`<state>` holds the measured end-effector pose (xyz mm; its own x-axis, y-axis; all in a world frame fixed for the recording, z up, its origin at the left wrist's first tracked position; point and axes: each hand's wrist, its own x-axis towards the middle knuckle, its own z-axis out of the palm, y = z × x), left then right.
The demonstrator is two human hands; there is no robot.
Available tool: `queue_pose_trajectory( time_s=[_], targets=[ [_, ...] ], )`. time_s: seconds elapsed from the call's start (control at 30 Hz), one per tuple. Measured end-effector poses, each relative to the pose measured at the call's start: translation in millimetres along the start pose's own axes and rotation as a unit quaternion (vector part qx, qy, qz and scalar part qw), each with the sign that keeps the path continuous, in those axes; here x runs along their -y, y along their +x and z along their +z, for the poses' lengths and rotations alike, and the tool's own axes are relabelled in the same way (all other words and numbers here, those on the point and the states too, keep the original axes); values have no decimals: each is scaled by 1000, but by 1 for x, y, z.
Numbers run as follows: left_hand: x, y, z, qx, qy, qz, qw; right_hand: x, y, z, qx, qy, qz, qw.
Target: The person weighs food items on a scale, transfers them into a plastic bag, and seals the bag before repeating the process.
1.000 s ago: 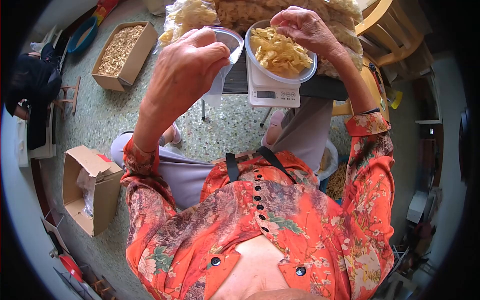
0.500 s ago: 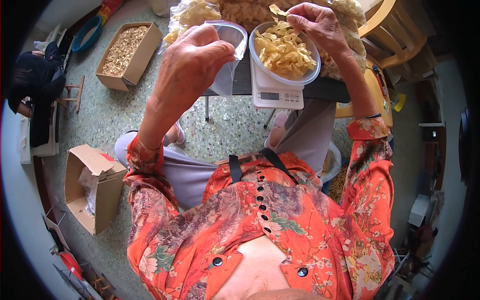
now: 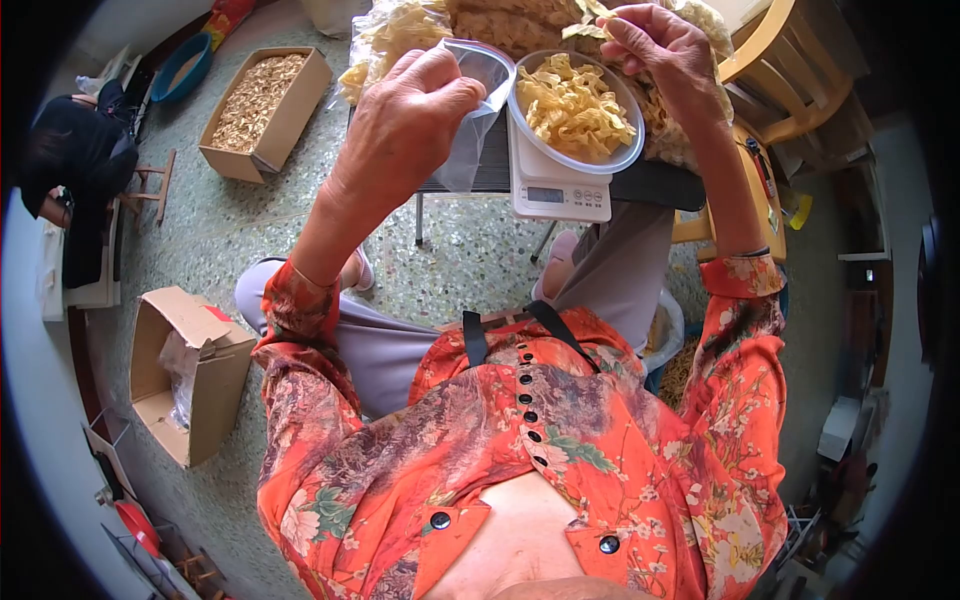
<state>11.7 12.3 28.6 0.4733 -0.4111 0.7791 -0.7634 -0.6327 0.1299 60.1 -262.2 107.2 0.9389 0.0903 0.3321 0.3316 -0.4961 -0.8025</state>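
Note:
My left hand (image 3: 412,118) grips the rim of a clear plastic zip bag (image 3: 465,155), which hangs with its mouth partly spread. Between the thumb and fingers of my right hand (image 3: 665,52) is a thin, pale yellow dried slice (image 3: 586,22), raised over the far edge of the bowl. The clear round plastic bowl (image 3: 634,150) holds a heap of dried yellow slices (image 3: 575,108). Under it is a white digital scale (image 3: 562,205); its display digits are too faint to read. The scale stands on a dark table (image 3: 655,182).
Large plastic bags of dried slices (image 3: 510,28) lie behind the bowl. A wooden chair (image 3: 790,70) is on the right. On the floor to the left are a carton of dried chips (image 3: 262,105) and an open cardboard box (image 3: 215,385). Another person (image 3: 75,150) sits at far left.
My right hand has moved slightly up and right with a dried slice. My left hand and the bag appear a little lower and further right, as the whole view shifts slightly.

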Motion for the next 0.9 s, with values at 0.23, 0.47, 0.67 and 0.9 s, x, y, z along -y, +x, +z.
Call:
queue_pose_trajectory(
  time_s=[0.23,0.47,0.67,0.9],
  targets=[
    [-3,-1,7,-37,31,31,998,32,-21,15,24,129,-77,988],
    [-9,1,3,-44,43,38,997,29,-23,50,89,145,-110,979],
    [-8,0,7,-37,44,26,998,18,-20,56,101,56,-107,988],
    [-4,3,11,-120,52,33,991,-41,-2,1,64,-161,-183,968]
  ],
)
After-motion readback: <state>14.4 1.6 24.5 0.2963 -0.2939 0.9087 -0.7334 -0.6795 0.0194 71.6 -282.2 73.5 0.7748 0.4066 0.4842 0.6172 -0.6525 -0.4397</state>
